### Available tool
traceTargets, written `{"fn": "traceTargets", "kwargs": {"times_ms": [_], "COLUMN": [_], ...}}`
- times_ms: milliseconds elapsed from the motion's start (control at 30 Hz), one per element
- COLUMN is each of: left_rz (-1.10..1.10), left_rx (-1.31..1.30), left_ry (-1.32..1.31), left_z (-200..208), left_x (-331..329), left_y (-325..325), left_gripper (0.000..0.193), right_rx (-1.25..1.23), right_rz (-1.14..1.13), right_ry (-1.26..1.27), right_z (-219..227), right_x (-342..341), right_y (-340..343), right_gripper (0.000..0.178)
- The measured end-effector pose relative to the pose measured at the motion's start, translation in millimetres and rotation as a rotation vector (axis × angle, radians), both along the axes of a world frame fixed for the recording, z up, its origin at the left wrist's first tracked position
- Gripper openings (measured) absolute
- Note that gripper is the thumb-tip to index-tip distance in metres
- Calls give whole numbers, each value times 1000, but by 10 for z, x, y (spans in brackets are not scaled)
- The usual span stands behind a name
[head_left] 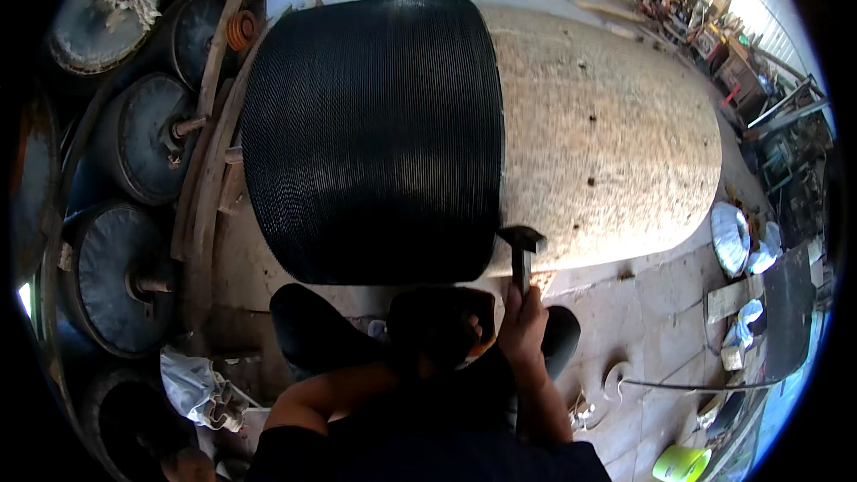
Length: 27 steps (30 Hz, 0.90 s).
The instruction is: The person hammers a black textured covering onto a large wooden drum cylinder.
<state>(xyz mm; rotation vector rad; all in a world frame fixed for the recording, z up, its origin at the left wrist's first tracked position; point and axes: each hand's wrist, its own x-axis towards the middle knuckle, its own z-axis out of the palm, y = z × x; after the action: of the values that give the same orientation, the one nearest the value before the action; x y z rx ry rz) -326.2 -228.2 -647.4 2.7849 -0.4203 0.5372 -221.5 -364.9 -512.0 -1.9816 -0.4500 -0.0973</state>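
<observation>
A large roller lies across in front of me. Its left part is covered by closely wound black ridged strip [384,125], and its right part is a bare tan surface [607,143] with a few small dark holes. My right hand [520,326] is closed round the handle of a hammer [522,239]. The hammer's head is over the roller's near side, just right of the black winding's edge; whether it touches cannot be seen. My left hand [464,344] is in deep shadow at a dark rounded object [428,308] between my knees, and its fingers are mostly hidden.
Several dark drums [125,277] with projecting shafts stand along the left, beside long wooden beams [210,161]. White plastic bags [192,384] lie at lower left. A wrapped white coil [730,236], a thin rod [696,386] and a yellow-green bucket [681,462] are on the right.
</observation>
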Motion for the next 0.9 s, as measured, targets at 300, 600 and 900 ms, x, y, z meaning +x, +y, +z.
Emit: {"fn": "traceTargets", "kwargs": {"times_ms": [300, 600, 900], "left_rz": [72, 108, 147], "left_rx": [22, -43, 151], "left_ry": [19, -693, -820], "left_z": [1072, 2141, 2410], "left_x": [114, 717, 978], "left_y": [5, 891, 1112], "left_gripper": [33, 40, 37], "right_rx": [124, 502, 296], "right_rz": [-61, 6, 3], "right_ry": [-243, -452, -162], "right_z": [-26, 162, 190], "right_x": [-10, -96, -244], "right_y": [18, -24, -133], "right_gripper": [14, 27, 21]}}
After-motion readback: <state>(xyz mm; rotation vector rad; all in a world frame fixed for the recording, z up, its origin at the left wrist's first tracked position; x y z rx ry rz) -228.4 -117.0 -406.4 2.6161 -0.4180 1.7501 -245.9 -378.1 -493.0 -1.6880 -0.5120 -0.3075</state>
